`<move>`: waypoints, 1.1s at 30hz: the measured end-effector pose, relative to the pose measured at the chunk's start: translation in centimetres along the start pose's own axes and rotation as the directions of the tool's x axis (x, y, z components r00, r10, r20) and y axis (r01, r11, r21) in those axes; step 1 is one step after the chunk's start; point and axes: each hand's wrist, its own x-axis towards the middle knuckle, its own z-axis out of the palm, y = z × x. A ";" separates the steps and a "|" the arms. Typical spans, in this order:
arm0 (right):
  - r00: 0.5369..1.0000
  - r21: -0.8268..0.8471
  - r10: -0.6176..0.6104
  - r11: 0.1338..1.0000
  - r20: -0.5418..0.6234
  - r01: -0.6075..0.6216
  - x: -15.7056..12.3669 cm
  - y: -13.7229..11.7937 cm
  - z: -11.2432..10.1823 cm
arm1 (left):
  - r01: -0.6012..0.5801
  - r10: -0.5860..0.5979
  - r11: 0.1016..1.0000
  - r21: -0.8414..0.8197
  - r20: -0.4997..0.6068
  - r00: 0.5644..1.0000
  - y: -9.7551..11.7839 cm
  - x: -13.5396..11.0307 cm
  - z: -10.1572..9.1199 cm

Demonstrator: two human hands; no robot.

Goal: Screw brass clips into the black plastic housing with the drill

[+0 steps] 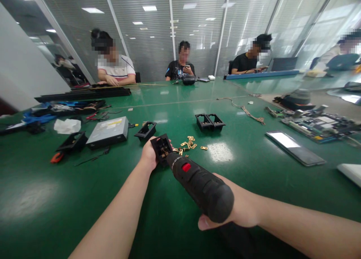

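My left hand (149, 154) is closed around the side of a black plastic housing (161, 142), tilted so its inside faces me. Small brass parts show within it. A black power drill (201, 187) with a red switch is gripped in my right hand (239, 204), its front end pointing into the housing. Whether its tip touches a screw there is hidden by the drill's body. Just beyond the housing lies a loose scatter of small brass plates (193, 146). Another black housing (146, 130) rests behind my left hand, and a joined pair of housings (209, 121) stands farther back.
To the left are a disc drive (108, 131), a black housing (72, 141) and crumpled white tissue (67, 126). A phone (295, 148), circuit boards (324, 121) and a cord (252, 115) lie to the right on the green table (93, 191). Several people sit across the table.
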 end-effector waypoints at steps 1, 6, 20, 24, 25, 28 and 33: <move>1.000 0.028 0.016 0.999 0.004 -0.016 0.0 -0.1 0.0 | 0.002 -0.002 1.000 0.004 -0.007 1.000 0.0 -0.1 0.1; 0.999 0.069 0.034 0.997 -0.003 -0.033 0.1 -0.3 -0.1 | 0.008 -0.008 1.000 0.004 -0.051 0.999 0.1 -0.2 0.2; 0.999 0.127 0.039 0.991 0.018 -0.041 0.1 0.2 -0.1 | -0.023 0.023 1.000 -0.019 -0.049 0.999 -0.1 -0.1 0.2; 0.999 0.150 0.037 0.988 0.006 -0.038 0.1 0.1 -0.1 | -0.022 0.019 0.999 -0.048 -0.062 0.998 -0.2 0.1 0.1; 0.999 0.153 0.034 0.988 0.005 -0.034 0.1 0.0 -0.1 | -0.021 0.017 0.999 -0.050 -0.068 0.998 -0.2 0.1 0.0; 0.999 0.155 0.020 0.988 0.027 -0.024 0.2 -0.1 -0.1 | -0.017 0.014 0.999 -0.038 -0.073 0.997 -0.2 0.2 0.0; 0.998 0.140 0.058 0.988 0.006 -0.058 0.1 -0.2 -0.1 | -0.021 0.019 0.999 -0.030 -0.072 0.997 -0.1 0.0 0.2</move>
